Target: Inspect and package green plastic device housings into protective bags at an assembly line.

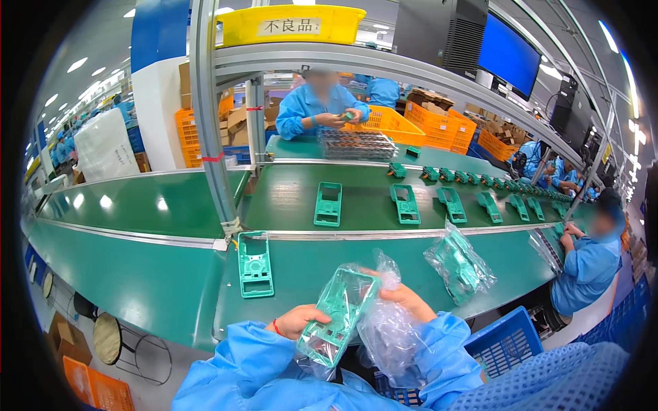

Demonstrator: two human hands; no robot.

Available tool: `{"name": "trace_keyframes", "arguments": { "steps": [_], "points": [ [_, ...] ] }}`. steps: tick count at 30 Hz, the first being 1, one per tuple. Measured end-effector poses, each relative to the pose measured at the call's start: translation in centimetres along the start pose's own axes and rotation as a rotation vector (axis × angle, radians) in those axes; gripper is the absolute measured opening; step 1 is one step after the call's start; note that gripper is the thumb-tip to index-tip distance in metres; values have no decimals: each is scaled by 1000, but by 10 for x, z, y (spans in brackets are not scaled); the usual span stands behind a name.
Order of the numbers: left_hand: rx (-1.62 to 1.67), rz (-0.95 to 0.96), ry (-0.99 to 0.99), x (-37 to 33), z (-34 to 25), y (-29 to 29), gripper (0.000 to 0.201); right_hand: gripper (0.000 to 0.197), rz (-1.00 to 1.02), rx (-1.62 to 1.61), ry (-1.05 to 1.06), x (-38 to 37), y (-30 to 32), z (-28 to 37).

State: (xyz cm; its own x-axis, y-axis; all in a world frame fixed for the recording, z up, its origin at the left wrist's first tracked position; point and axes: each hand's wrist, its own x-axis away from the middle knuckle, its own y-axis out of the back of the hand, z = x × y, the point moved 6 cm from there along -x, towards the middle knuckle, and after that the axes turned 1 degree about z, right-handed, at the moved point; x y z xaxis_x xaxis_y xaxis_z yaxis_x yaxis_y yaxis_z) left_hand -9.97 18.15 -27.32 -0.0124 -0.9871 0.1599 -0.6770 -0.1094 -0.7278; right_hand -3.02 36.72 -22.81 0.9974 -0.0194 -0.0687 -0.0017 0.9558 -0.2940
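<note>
Close to my body, above the table's near edge, I hold a green plastic housing [338,312] tilted, with clear film over part of it. My left hand [301,320] pinches its lower left side between thumb and fingers. At the upper right, my right hand [408,301] is closed on a crumpled clear plastic bag [391,332], which hangs down beside the housing; some of its fingers are hidden. Left of my hands, another green housing [256,266] lies bare on the table. To the right rest bagged green housings [459,264].
Beyond a metal rail, green housings [329,204] and small green parts [430,174] line the conveyor belt [288,185]. A metal post [209,130] stands front left. A blue crate [507,339] sits low right. Co-workers work opposite [319,103] and at right [586,270].
</note>
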Motion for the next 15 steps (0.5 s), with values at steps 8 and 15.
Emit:
{"name": "trace_keyframes", "arguments": {
  "steps": [8,15],
  "points": [
    [48,-221,37,0,4,15,33,46,-220,-45,17,-3,10,-2],
    [-39,-119,139,-1,18,3,35,33,-338,229,3,2,39,-11]
  ]
}}
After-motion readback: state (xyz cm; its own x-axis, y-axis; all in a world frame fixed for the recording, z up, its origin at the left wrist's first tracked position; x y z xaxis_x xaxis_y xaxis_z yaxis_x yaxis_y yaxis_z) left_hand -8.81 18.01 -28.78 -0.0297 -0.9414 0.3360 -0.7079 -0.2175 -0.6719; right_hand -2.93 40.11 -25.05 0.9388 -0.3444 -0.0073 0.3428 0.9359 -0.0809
